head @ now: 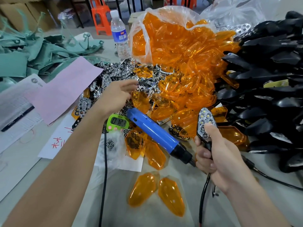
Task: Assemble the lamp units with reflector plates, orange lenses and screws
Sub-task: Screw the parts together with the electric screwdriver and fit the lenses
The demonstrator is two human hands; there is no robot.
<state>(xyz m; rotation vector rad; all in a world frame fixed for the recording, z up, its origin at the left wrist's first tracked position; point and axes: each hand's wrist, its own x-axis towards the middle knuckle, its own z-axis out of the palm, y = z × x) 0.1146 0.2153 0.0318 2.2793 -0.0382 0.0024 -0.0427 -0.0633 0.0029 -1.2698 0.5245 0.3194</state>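
Note:
My right hand (218, 154) grips a black lamp unit (207, 126) by its stem, thumb pressed on the chrome reflector plate with its LEDs facing up. My left hand (117, 94) reaches out with relaxed fingers over the pile of chrome reflector plates (124, 76), holding nothing I can see. A large heap of orange lenses (178, 63) spills from a clear plastic bag. Two loose orange lenses (157, 192) lie on the table near me. A blue electric screwdriver (155, 133) lies between my hands. Small screws (110, 145) sit in a plastic bag by my left forearm.
Black lamp housings (268, 89) are piled along the right. A green timer (118, 122) lies beside the screwdriver. A water bottle (119, 33) stands behind the reflectors. Pink paper (65, 90) and white sheets (16, 108) lie on the left, with green fabric (24, 53) beyond.

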